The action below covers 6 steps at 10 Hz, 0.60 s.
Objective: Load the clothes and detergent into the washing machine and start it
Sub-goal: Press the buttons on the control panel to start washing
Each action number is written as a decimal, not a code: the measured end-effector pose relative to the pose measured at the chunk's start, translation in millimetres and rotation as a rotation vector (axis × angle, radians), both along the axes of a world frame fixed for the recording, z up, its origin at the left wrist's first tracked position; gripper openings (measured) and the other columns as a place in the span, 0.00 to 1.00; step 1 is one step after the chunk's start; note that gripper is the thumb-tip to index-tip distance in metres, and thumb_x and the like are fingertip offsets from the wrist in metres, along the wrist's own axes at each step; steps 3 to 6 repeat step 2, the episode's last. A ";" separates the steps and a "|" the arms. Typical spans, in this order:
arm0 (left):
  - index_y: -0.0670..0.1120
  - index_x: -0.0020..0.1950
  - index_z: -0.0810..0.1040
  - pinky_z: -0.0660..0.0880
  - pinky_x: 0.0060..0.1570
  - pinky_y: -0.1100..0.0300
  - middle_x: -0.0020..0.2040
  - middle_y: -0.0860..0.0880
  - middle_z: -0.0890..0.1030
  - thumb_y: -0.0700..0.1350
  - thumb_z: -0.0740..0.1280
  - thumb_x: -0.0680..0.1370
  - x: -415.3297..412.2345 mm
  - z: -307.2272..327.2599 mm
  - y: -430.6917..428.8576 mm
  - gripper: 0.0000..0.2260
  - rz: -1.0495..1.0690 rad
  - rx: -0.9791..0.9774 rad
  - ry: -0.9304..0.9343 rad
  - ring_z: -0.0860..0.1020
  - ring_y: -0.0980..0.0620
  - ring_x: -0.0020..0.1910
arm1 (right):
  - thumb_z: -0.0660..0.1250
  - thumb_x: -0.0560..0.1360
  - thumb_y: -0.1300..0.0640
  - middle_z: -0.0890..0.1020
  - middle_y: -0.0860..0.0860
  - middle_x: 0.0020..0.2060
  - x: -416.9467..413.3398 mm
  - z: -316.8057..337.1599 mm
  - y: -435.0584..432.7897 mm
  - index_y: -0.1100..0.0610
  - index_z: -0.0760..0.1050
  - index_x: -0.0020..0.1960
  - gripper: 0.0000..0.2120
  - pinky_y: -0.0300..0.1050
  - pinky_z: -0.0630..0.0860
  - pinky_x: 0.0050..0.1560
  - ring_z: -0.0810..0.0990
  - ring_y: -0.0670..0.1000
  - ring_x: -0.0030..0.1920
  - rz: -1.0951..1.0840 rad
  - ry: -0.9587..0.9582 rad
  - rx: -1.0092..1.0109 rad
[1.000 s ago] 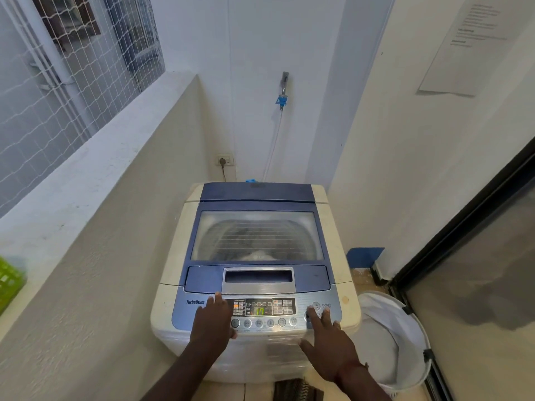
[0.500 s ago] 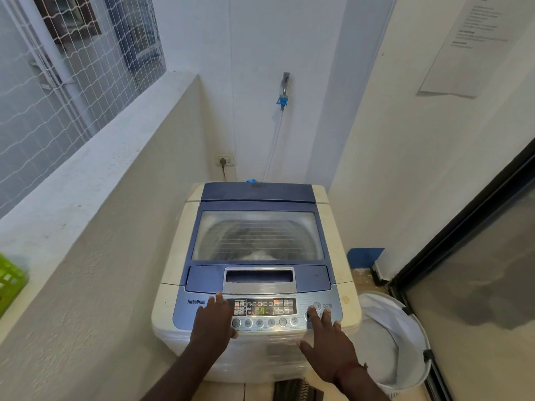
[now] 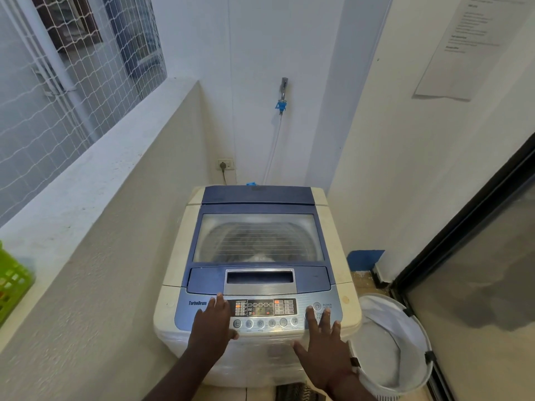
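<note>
Evidently loading is finishing: clothes [image 3: 257, 250] are lying under the washing machine's [image 3: 260, 285] closed lid [image 3: 257, 235]; both open-fingered, left hand [image 3: 211, 328] and right hand [image 3: 324, 348] are hovering at six o'clock over the lit control panel [image 3: 265, 312], starting it.

Person, head-camera view, two limbs in frame

Left hand [image 3: 212, 328]: bare, no ring, band or glove to be seen on it; fingers [image 3: 219, 299] bare to the tips

Left forearm [image 3: 179, 377]: bare to the lower edge of the frame, no sleeve or cuff in sight

Right hand [image 3: 325, 353]: bare, no glove; whether a ring is worn cannot be told

Right wrist: a dark band [image 3: 353, 362] shows at its outer edge, small and boxy like a strap or watch; make and face not legible

Right forearm [image 3: 354, 390]: bare to the frame edge, no sleeve
</note>
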<state>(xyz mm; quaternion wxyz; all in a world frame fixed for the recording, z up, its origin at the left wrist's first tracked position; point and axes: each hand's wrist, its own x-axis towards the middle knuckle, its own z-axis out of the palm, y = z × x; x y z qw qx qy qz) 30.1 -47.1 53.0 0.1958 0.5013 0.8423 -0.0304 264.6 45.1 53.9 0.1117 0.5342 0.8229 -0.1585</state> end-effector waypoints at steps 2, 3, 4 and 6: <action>0.50 0.69 0.81 0.59 0.87 0.41 0.72 0.49 0.81 0.70 0.59 0.84 -8.5 11.2 3.8 0.28 -0.010 0.021 0.082 0.79 0.51 0.73 | 0.43 0.73 0.29 0.75 0.59 0.65 -8.1 -9.4 0.5 0.49 0.58 0.76 0.38 0.62 0.74 0.57 0.76 0.63 0.60 -0.064 0.016 0.177; 0.50 0.69 0.81 0.59 0.87 0.41 0.72 0.49 0.81 0.70 0.59 0.84 -8.5 11.2 3.8 0.28 -0.010 0.021 0.082 0.79 0.51 0.73 | 0.43 0.73 0.29 0.75 0.59 0.65 -8.1 -9.4 0.5 0.49 0.58 0.76 0.38 0.62 0.74 0.57 0.76 0.63 0.60 -0.064 0.016 0.177; 0.50 0.69 0.81 0.59 0.87 0.41 0.72 0.49 0.81 0.70 0.59 0.84 -8.5 11.2 3.8 0.28 -0.010 0.021 0.082 0.79 0.51 0.73 | 0.43 0.73 0.29 0.75 0.59 0.65 -8.1 -9.4 0.5 0.49 0.58 0.76 0.38 0.62 0.74 0.57 0.76 0.63 0.60 -0.064 0.016 0.177; 0.50 0.69 0.81 0.59 0.87 0.41 0.72 0.49 0.81 0.70 0.59 0.84 -8.5 11.2 3.8 0.28 -0.010 0.021 0.082 0.79 0.51 0.73 | 0.43 0.73 0.29 0.75 0.59 0.65 -8.1 -9.4 0.5 0.49 0.58 0.76 0.38 0.62 0.74 0.57 0.76 0.63 0.60 -0.064 0.016 0.177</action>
